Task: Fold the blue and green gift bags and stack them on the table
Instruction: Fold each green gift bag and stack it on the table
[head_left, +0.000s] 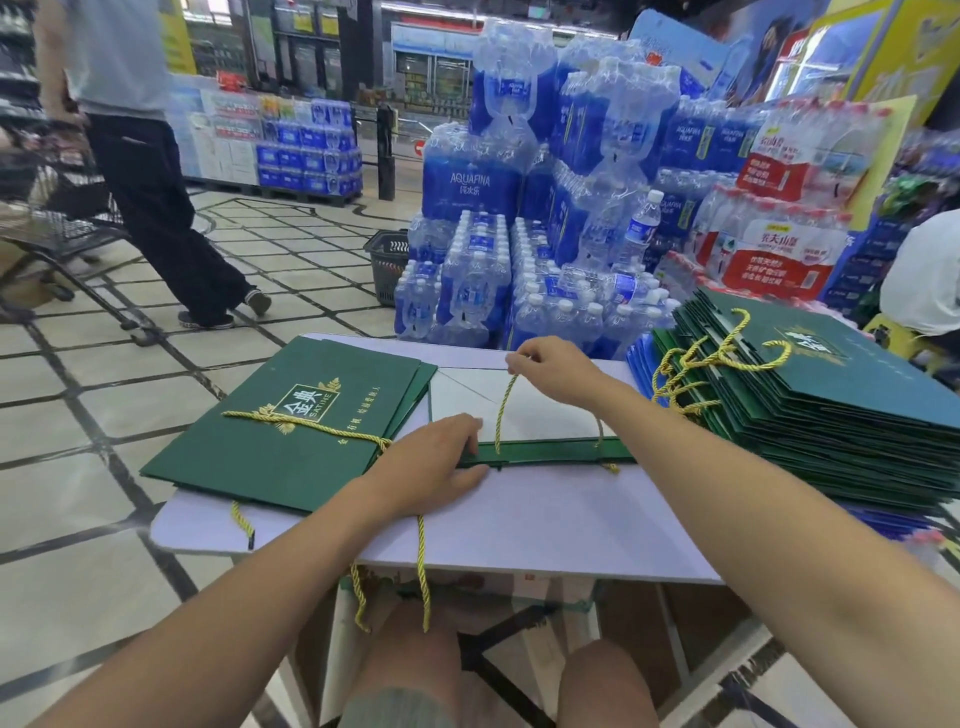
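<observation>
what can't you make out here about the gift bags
- Head view: flat blue paper bags, mostly hidden under the tall stack of green paper bags; count unclear.
- Head view: that stack's right end, cut off by the frame edge.
- Head view: gold print line on the left folded green paper bag, too small to read.

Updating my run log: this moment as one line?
step: folding green bag | left hand: presses its rim | right hand: pinches gold cord | folded pile: at left
</observation>
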